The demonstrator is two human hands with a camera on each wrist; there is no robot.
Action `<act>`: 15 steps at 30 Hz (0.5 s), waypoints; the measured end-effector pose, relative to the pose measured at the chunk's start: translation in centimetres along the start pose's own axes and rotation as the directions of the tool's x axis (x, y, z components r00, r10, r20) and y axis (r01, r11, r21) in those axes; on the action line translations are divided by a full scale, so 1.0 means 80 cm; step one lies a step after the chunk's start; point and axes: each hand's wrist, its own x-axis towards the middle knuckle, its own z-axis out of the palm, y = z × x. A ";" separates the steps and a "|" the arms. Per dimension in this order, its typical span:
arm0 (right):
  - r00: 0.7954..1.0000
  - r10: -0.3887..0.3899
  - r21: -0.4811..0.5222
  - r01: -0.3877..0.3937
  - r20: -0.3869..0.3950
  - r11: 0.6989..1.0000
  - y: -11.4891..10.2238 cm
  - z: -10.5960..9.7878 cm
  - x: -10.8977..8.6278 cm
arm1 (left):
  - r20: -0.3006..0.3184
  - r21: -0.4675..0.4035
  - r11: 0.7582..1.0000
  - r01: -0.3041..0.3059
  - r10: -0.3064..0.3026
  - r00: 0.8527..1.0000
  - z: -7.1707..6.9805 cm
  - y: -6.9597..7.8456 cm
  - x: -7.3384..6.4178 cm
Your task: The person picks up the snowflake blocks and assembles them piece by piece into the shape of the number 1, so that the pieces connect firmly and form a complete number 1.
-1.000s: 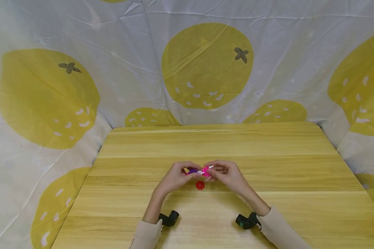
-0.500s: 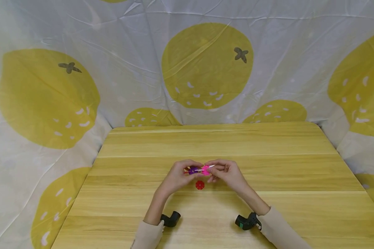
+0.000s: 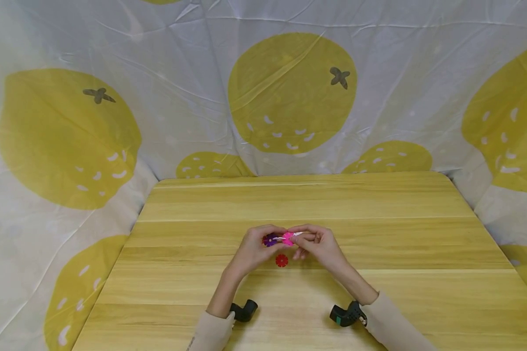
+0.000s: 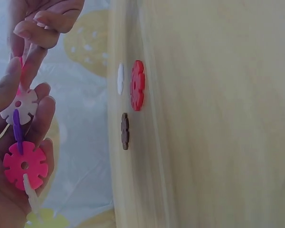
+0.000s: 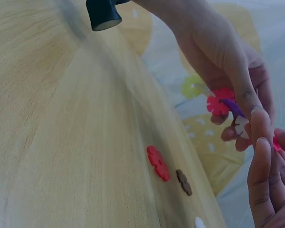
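Note:
My left hand (image 3: 255, 249) holds a chain of interlocking snowflake discs over the table. In the left wrist view a white disc (image 4: 19, 107) sits by the thumb, slotted to a purple disc (image 4: 18, 133) seen edge-on. Below follow a pink disc (image 4: 25, 165), another white one (image 4: 31, 195) and a yellow disc (image 4: 46, 219) across the palm. My right hand (image 3: 319, 243) pinches a bright pink disc (image 3: 288, 238) at the chain's other end, against the white disc. Fingers hide how fully these two join. Both hands' fingertips nearly meet.
On the wooden table (image 3: 377, 219) a red disc (image 3: 282, 261) lies just below the hands. A brown disc (image 4: 125, 130) and a white loose disc (image 4: 120, 78) lie near it. Dark wrist cameras (image 3: 245, 310) hang under both forearms. A lemon-print cloth (image 3: 193, 97) surrounds the table.
My left hand has shifted slightly right, and the chain in it has turned so the purple disc shows more of its face. My right hand keeps its pinch on the pink disc.

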 end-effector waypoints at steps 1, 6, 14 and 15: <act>1.000 0.005 0.000 -0.005 0.000 1.000 0.000 0.000 0.000 | 0.000 0.001 1.000 0.001 -0.001 1.000 -0.001 0.000 0.000; 1.000 0.026 -0.029 -0.026 -0.017 0.999 0.002 -0.004 0.001 | -0.007 0.013 1.000 0.016 -0.016 1.000 -0.009 -0.005 -0.002; 0.991 0.094 -0.111 -0.105 -0.094 0.988 0.005 -0.022 0.006 | -0.001 -0.001 0.996 0.092 -0.092 0.996 -0.022 -0.012 -0.005; 0.989 0.102 -0.119 -0.114 -0.105 0.986 0.006 -0.024 0.007 | 0.001 -0.010 0.995 0.102 -0.102 0.995 -0.024 -0.013 -0.006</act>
